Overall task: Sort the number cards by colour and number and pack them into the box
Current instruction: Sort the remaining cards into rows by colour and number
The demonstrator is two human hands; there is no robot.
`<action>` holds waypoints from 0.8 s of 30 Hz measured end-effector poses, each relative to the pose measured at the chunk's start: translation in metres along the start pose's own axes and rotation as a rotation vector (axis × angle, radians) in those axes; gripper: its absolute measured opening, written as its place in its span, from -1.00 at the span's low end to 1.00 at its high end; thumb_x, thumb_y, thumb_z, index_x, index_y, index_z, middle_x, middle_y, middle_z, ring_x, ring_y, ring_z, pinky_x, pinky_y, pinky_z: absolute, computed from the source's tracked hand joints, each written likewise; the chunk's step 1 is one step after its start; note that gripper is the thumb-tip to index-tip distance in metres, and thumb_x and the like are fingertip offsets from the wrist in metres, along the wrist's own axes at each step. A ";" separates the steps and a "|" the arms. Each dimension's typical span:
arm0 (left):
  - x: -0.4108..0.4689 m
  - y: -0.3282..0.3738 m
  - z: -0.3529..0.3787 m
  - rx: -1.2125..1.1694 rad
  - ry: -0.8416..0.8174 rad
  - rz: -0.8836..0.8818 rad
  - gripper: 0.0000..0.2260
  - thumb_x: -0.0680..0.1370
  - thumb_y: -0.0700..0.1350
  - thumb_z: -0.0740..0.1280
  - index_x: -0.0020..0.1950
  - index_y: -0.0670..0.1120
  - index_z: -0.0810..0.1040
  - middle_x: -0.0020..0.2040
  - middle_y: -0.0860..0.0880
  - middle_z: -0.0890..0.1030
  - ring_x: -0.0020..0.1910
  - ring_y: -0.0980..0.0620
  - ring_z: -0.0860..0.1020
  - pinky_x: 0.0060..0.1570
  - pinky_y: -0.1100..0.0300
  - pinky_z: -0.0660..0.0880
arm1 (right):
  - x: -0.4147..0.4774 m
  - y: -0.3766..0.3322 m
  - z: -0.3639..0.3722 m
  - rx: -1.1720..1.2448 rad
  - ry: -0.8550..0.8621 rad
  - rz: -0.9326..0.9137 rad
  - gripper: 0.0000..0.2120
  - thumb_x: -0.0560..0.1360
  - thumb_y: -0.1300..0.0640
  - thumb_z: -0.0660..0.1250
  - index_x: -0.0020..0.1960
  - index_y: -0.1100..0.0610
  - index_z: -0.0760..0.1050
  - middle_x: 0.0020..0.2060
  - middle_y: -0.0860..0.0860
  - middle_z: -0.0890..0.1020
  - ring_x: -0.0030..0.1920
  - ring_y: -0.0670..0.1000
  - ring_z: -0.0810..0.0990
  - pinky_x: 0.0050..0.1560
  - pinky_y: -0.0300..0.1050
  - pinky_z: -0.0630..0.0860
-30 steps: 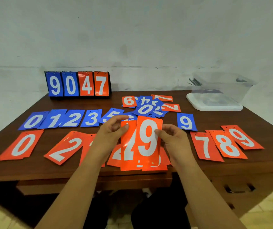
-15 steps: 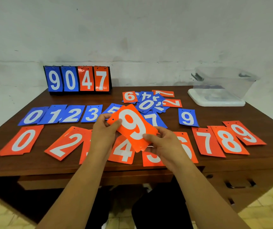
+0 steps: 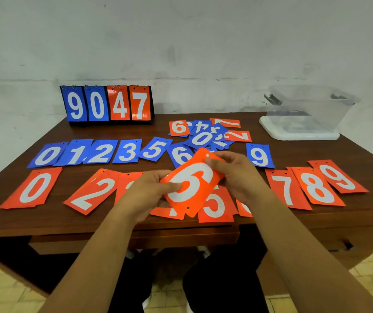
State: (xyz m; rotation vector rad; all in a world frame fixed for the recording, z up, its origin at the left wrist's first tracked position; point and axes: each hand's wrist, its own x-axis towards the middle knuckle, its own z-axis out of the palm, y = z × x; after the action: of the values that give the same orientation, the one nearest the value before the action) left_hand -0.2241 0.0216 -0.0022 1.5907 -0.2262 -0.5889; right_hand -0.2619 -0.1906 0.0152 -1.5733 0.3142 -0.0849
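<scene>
Both hands, left [image 3: 149, 190] and right [image 3: 237, 177], pinch the upside-down orange card [image 3: 192, 184] above the table's [image 3: 181, 224] orange row, so we turn it upright, read it, then place it by number.

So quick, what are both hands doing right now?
Left hand: closed on the lower edge of the orange card, thumb on its face.
Right hand: closed on the same card's upper edge.
</scene>
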 end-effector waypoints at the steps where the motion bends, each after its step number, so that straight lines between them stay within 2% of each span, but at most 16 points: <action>1: 0.001 -0.001 0.003 -0.058 0.063 0.011 -0.72 0.49 -0.16 0.45 0.20 -0.11 0.59 0.06 -0.13 0.70 0.00 -0.10 0.69 0.03 -0.11 0.61 | 0.000 0.002 0.004 0.128 0.037 0.023 -0.64 0.44 0.05 0.48 0.20 0.10 0.53 0.01 0.11 0.70 -0.06 0.08 0.72 -0.02 0.07 0.66; 3: 0.005 -0.003 0.009 -0.111 0.191 0.042 -0.71 0.45 -0.12 0.49 0.14 -0.09 0.58 0.06 -0.09 0.70 -0.04 -0.06 0.71 -0.05 -0.06 0.64 | -0.003 0.011 0.014 0.247 0.039 0.068 -0.66 0.45 0.13 0.48 0.18 0.16 0.51 -0.03 0.12 0.71 -0.06 0.10 0.72 -0.05 0.03 0.66; 6: 0.010 -0.007 0.017 -0.047 0.280 0.064 -0.70 0.41 -0.06 0.52 0.10 -0.04 0.58 0.03 -0.01 0.69 -0.08 -0.01 0.71 -0.12 -0.02 0.66 | -0.007 0.028 0.023 0.146 0.034 0.099 -0.69 0.49 0.17 0.44 0.21 0.18 0.53 0.04 0.08 0.69 -0.03 0.08 0.71 -0.04 0.06 0.66; 9: 0.017 -0.007 0.018 0.014 0.314 0.068 -0.71 0.46 0.00 0.47 0.13 0.01 0.56 0.06 0.02 0.67 -0.04 0.02 0.69 -0.03 -0.05 0.65 | -0.004 0.031 0.007 0.102 0.139 0.088 -0.72 0.50 0.17 0.42 0.20 0.13 0.53 0.06 0.06 0.68 -0.02 0.07 0.70 -0.03 0.06 0.66; 11: 0.022 -0.005 0.017 0.046 0.318 0.062 -0.75 0.51 0.01 0.42 0.17 0.02 0.54 0.11 -0.01 0.66 0.00 -0.01 0.68 0.03 -0.11 0.63 | -0.003 0.027 -0.015 0.088 0.197 0.062 -0.71 0.51 0.16 0.41 0.23 0.11 0.53 0.07 0.03 0.68 0.01 0.06 0.68 -0.02 0.05 0.65; 14: 0.032 0.001 0.021 0.047 0.302 0.044 -0.81 0.59 -0.05 0.34 0.21 0.03 0.51 0.19 -0.03 0.60 0.05 -0.03 0.64 0.07 -0.11 0.61 | -0.002 0.022 -0.053 0.027 0.270 0.008 -0.70 0.50 0.13 0.43 0.22 0.11 0.53 0.05 0.02 0.69 -0.02 0.02 0.70 -0.11 -0.06 0.65; 17: 0.044 0.007 0.029 -0.016 0.272 0.027 -0.81 0.61 -0.14 0.30 0.21 0.02 0.48 0.20 -0.02 0.52 0.10 -0.04 0.56 0.08 -0.11 0.59 | 0.002 0.018 -0.086 -0.058 0.403 0.009 -0.61 0.43 0.08 0.50 0.22 0.09 0.50 0.04 0.05 0.69 -0.10 0.04 0.72 -0.10 0.01 0.67; 20: 0.054 0.009 0.040 -0.067 0.207 0.011 -0.73 0.58 -0.18 0.33 0.26 0.06 0.49 0.29 -0.10 0.50 0.15 -0.14 0.59 0.03 -0.19 0.60 | 0.001 0.014 -0.114 -0.158 0.481 -0.012 -0.60 0.47 0.07 0.45 0.28 0.11 0.49 0.13 0.04 0.65 0.01 0.07 0.68 -0.10 -0.01 0.65; 22: 0.058 0.009 0.046 -0.093 0.172 0.028 -0.70 0.57 -0.19 0.36 0.26 0.09 0.49 0.26 -0.13 0.53 0.08 -0.14 0.64 -0.01 -0.17 0.62 | -0.002 0.013 -0.127 -0.204 0.499 -0.010 -0.61 0.50 0.07 0.42 0.30 0.10 0.49 0.16 0.03 0.64 0.06 0.07 0.66 -0.10 -0.04 0.63; 24: 0.060 0.007 0.052 -0.068 0.165 0.057 -0.67 0.55 -0.18 0.40 0.26 0.09 0.47 0.20 -0.12 0.57 0.00 -0.09 0.67 -0.12 -0.06 0.66 | -0.005 0.015 -0.136 -0.239 0.520 -0.002 -0.61 0.51 0.07 0.41 0.30 0.10 0.50 0.18 0.04 0.63 0.07 0.06 0.65 -0.11 -0.05 0.63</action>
State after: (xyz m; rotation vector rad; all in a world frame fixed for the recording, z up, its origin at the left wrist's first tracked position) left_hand -0.1975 -0.0535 -0.0094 1.5530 -0.1262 -0.4152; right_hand -0.3029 -0.3214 0.0056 -1.7737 0.7508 -0.4775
